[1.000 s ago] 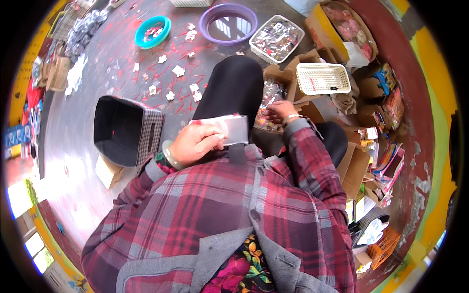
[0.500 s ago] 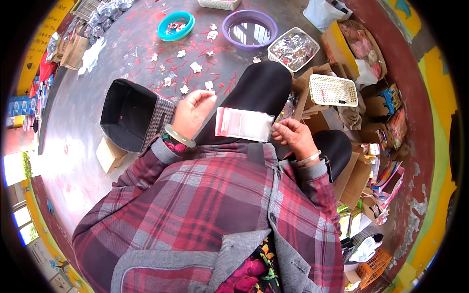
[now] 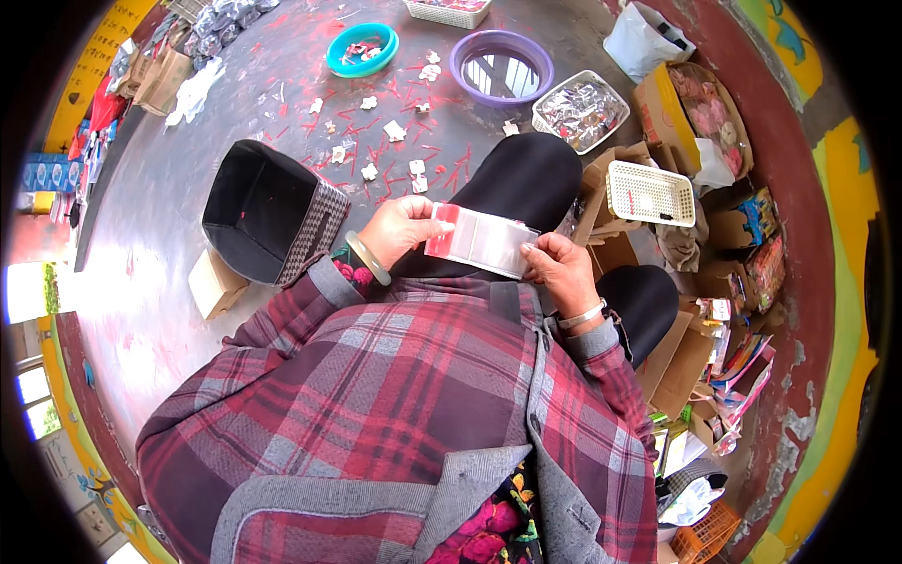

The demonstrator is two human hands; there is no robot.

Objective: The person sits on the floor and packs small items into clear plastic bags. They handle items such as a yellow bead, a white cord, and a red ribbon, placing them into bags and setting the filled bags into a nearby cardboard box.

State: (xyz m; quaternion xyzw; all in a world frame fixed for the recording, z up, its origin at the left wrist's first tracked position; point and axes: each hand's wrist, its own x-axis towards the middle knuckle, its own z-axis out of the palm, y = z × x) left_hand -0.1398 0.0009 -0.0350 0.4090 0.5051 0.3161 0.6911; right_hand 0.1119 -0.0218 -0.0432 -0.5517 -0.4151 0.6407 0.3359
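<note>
Clear plastic packet (image 3: 481, 241): flat, rectangular, see-through with red strip along left end; held level and stretched crosswise above black-clad knee (image 3: 526, 179); left end pinched by left hand (image 3: 399, 230), right end by right hand (image 3: 561, 273); contents possibly whitish, hard to tell through glare.

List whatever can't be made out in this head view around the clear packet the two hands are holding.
- What the clear packet holds: too small and glossy to tell.
- The right hand's fingertips: tucked behind the packet's edge.
- The dark bin's floor: lost in shadow.
- Contents of the teal bowl: too small.
- The white basket at the top: cut off by the picture's edge.
- The left hand shows plainly.
</note>
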